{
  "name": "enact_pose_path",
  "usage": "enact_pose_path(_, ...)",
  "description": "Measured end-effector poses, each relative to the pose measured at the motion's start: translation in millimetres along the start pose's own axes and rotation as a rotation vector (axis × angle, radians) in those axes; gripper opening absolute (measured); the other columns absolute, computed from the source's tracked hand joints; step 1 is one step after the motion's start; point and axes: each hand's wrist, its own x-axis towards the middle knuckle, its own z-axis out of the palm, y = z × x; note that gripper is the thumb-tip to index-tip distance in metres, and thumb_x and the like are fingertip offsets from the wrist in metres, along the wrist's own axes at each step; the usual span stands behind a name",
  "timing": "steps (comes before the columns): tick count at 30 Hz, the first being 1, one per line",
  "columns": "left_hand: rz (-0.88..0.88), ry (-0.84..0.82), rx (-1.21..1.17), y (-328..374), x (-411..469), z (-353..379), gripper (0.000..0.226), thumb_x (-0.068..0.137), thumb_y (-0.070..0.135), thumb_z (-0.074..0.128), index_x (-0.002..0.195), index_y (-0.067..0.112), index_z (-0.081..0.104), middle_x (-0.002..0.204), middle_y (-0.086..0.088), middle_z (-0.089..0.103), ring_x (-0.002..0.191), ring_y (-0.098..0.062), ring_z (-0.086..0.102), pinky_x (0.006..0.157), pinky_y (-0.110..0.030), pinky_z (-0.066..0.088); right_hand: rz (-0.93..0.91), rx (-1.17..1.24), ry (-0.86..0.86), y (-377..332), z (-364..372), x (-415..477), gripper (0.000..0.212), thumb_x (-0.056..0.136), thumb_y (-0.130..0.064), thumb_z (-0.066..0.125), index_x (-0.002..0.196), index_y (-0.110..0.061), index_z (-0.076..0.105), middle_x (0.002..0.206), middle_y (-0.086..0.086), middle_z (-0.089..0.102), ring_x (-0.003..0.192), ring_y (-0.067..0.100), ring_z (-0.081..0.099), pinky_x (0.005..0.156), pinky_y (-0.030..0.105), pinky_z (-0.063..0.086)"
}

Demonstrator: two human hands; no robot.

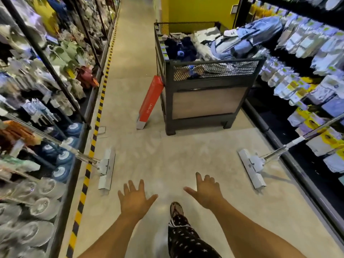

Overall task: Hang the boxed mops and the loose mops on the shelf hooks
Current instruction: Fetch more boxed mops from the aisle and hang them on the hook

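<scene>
Hands: left hand [135,199] at 7 o'clock and right hand [206,192] at 5 o'clock, both bare, forearms uncovered to the frame edge.
Leg: black fabric trouser leg [186,239] sprinkled with small white stars, at 6 o'clock.
Foot: pale, dark-speckled shoe [176,209], blurred, at 12 o'clock of the hem.

hands [171,197] empty, fingers spread | two loose mops [107,168] on floor [149,155]

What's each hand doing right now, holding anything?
Left hand: open, fingers spread, holding nothing.
Right hand: open, fingers spread, holding nothing.
</scene>
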Motion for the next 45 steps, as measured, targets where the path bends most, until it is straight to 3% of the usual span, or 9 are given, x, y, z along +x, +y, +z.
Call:
enact_pose_path(2, -0.015, -0.002, -0.003, 10.4, 41.6, -29.7, 0.091, 0.087, 0.077, 0.03, 0.156, 0.024, 0.004, 0.162, -0.018, 0.0, 0.149, -0.037, 0.003, 0.119, -0.052, 0.007, -0.014, -0.03, 0.017, -2.9, -30.8, 47.8, 0.087, 0.09, -0.074, 0.024, 0.153, -0.014, 0.016, 0.141, 0.019, 0.042, 0.128, 0.035, 0.042, 0.1, 0.042, 0.037)
enact_pose_path(10, -0.01, 0.071, -0.12, 44.4, 181.9, -140.4, 0.087, 0.089, 0.074, 0.028, 0.156, 0.025, 0.002, 0.163, -0.016, -0.001, 0.15, -0.034, 0.002, 0.119, -0.053, 0.005, -0.032, 0.04, 0.039, -37.9, -138.0, 205.2, 0.085, 0.091, -0.071, 0.028, 0.154, -0.015, 0.013, 0.148, 0.016, 0.037, 0.133, 0.034, 0.038, 0.108, 0.043, 0.034)
enact_pose_path(19, -0.145, -0.092, -0.106, -35.6, 303.0, -172.4, 0.092, 0.087, 0.077, 0.028, 0.156, 0.026, -0.004, 0.163, -0.015, -0.005, 0.15, -0.034, -0.002, 0.12, -0.052, 0.001, -0.086, -0.012, -0.14, -135.5, -147.6, 331.9, 0.085, 0.092, -0.07, 0.028, 0.155, -0.017, 0.007, 0.149, 0.017, 0.033, 0.135, 0.035, 0.035, 0.108, 0.041, 0.032)
enact_pose_path(24, -0.105, -0.114, -0.109, -84.3, 394.1, -217.1, 0.093, 0.086, 0.077, 0.03, 0.156, 0.026, -0.003, 0.163, -0.015, -0.007, 0.15, -0.035, -0.003, 0.119, -0.054, 0.002, 0.002, 0.053, -0.118, -194.3, -172.5, 408.1, 0.087, 0.091, -0.071, 0.03, 0.155, -0.016, 0.008, 0.148, 0.018, 0.035, 0.133, 0.034, 0.037, 0.106, 0.042, 0.034)
enact_pose_path(31, -0.011, -0.13, -0.04, -140.7, 515.3, -298.7, 0.093, 0.086, 0.077, 0.031, 0.156, 0.025, -0.001, 0.163, -0.017, -0.001, 0.149, -0.038, 0.003, 0.119, -0.055, 0.006, 0.124, 0.323, -0.081, -286.6, -218.3, 500.3, 0.087, 0.09, -0.069, 0.038, 0.153, -0.014, 0.014, 0.145, 0.02, 0.039, 0.131, 0.036, 0.038, 0.105, 0.042, 0.036)
enact_pose_path(45, 0.15, -0.248, -0.007, -63.1, 745.3, -364.2, 0.09, 0.088, 0.074, 0.034, 0.156, 0.024, 0.004, 0.163, -0.015, 0.003, 0.149, -0.038, 0.006, 0.118, -0.055, 0.008, 0.464, 0.637, -0.122, -275.0, -243.9, 698.9, 0.087, 0.089, -0.066, 0.045, 0.151, -0.01, 0.02, 0.136, 0.023, 0.046, 0.126, 0.04, 0.044, 0.102, 0.046, 0.037)
